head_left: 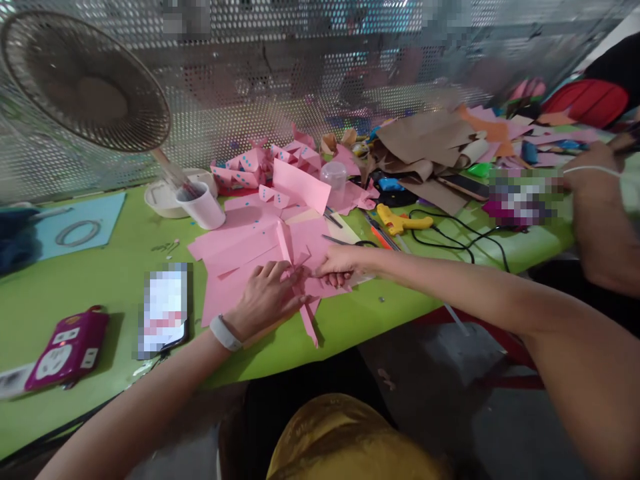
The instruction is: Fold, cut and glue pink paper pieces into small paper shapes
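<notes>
My left hand [267, 293] lies over a narrow folded pink paper strip [309, 325], fingers stretched out and pressing it down. My right hand [339, 263] is closed, its fingers curled and the tips meeting the folded pink paper close to my left fingertips. Exactly how the right fingers grip the paper is partly hidden. Underneath are several overlapping pink sheets [220, 293]. Scissors [337, 240] lie just behind my right hand, partly covered by it.
A yellow glue gun [403, 220] with a black cable sits to the right. Dotted pink paper shapes [245, 167] and brown paper [430, 137] are heaped behind. On the left are a phone [165, 307], a magenta device [70, 347], a white cup [203, 207] and a fan [90, 87]. Another person's arm [595, 213] rests at right.
</notes>
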A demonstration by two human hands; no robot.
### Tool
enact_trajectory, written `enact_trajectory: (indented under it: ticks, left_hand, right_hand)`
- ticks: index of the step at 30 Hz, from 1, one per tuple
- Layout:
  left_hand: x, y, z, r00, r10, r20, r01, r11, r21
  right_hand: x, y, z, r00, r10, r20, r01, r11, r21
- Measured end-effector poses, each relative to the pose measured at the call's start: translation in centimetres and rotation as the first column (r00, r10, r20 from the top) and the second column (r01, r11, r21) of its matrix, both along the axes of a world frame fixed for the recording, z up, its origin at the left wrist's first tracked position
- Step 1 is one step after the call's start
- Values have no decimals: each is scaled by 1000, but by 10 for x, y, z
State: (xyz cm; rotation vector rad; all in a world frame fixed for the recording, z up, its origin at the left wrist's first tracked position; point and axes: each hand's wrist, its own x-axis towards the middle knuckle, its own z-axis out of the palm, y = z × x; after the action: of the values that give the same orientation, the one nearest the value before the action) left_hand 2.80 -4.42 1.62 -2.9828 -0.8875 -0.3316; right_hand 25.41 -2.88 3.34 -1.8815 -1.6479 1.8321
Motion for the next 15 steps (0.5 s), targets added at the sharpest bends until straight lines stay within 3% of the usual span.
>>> enact_trajectory:
  ticks: [4, 6, 7, 8, 10, 11, 13, 15]
  left_hand:
    - [4, 11, 18, 992, 52, 112, -33, 986, -166]
    - [10, 25, 28, 960, 208, 189, -149, 947, -285]
    - [15, 33, 32, 952, 273, 140, -212, 916, -341]
    - [20, 41, 35, 947, 318, 33, -275, 864, -423]
    - [29, 55, 38, 924, 328, -196, -375, 679, -631]
    - [34, 60, 38, 911, 331, -247, -407, 617, -674]
    - [40, 67, 35, 895, 329, -301, -439, 535, -722]
    - [42, 71, 31, 892, 331, -308, -442, 495, -748]
  right_hand:
    - [-3, 1, -1, 998, 31, 56, -32, 999, 12]
    - [-4, 0, 0, 998, 13, 61, -14, 1000, 10]
    - [-5, -1, 1, 998, 3, 56, -4, 1000, 12]
    - [-5, -2, 1, 999, -7, 52, 6, 1000, 17]
    - [-6, -4, 4, 998, -13, 56, 12, 1000, 29]
    - [-7, -5, 4, 998, -13, 63, 11, 999, 35]
    - [-7, -6, 5, 997, -10, 72, 6, 999, 45]
    - [-6, -5, 4, 998, -2, 66, -1, 999, 51]
